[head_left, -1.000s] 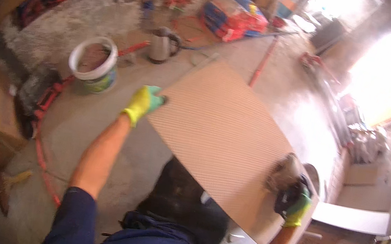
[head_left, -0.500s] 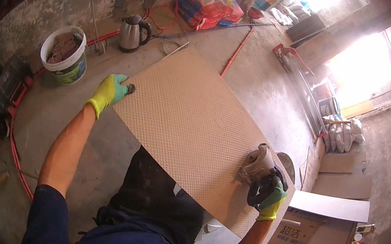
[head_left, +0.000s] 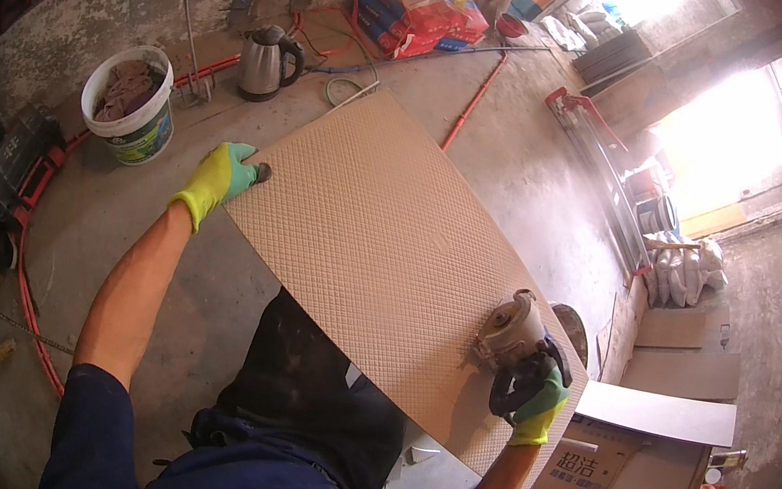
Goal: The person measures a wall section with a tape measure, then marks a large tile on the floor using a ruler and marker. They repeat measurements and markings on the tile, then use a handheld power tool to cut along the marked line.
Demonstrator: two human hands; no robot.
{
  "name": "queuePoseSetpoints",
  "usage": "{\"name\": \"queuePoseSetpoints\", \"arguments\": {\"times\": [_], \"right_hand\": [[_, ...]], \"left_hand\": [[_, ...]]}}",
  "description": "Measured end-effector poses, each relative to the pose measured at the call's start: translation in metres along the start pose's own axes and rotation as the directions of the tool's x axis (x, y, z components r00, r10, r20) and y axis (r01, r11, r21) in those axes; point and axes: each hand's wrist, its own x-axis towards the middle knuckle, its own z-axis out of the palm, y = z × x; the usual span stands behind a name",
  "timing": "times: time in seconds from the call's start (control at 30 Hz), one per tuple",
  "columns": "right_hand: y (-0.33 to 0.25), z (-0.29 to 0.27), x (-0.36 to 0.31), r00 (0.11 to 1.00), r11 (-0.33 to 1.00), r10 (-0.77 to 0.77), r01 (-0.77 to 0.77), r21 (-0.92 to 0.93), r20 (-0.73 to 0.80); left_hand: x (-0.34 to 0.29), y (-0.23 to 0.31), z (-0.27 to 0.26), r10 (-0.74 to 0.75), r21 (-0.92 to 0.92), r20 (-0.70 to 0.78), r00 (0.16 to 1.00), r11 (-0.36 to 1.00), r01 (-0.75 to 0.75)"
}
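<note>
A large brown tile (head_left: 373, 232) with a raised grid pattern slants in front of me above my dark trousers. My left hand (head_left: 220, 181), in a yellow-green glove, is closed on its left edge, thumb on top; the thumb's tip looks dark. In my right hand (head_left: 540, 409), gloved alike, is a handheld power cutter (head_left: 511, 331), gripped by its black handle. The cutter's dusty body rests on or just over the tile near the right edge. A round disc shows beside it at that edge. Whether the disc is turning I cannot tell.
A white bucket (head_left: 129, 119) with rags, a steel kettle (head_left: 262, 65) and a mixing paddle (head_left: 190, 17) stand ahead on the left. Red and blue bags (head_left: 415, 13) lie by the wall. Red hoses cross the floor. Cardboard and a white panel (head_left: 657, 414) are at right.
The cutter and my right hand have shifted very slightly left and nearer to me. My left hand keeps its hold on the tile, nearly unmoved.
</note>
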Motion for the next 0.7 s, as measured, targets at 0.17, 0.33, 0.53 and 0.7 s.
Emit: {"name": "queuePoseSetpoints", "arguments": {"times": [0.17,0.33,0.53,0.7], "right_hand": [[-0.013,-0.003,-0.009,0.988,0.964,0.156,-0.154,0.215,0.008],[-0.025,-0.004,-0.011,0.999,0.998,-0.037,0.038,0.047,-0.008],[-0.015,-0.004,-0.011,0.999,0.994,0.047,-0.048,0.099,0.019],[0.004,-0.003,-0.014,0.990,0.982,-0.141,0.141,-0.129,0.015]], "left_hand": [[0.000,-0.002,0.002,0.041,0.041,-0.044,0.998,0.998,-0.039],[0.002,0.001,-0.001,-0.037,0.011,0.028,0.999,0.999,0.037],[0.003,-0.004,0.001,0.008,-0.019,0.009,1.000,1.000,-0.008],[0.004,-0.004,0.000,-0.001,0.015,0.010,1.000,1.000,0.001]]}}
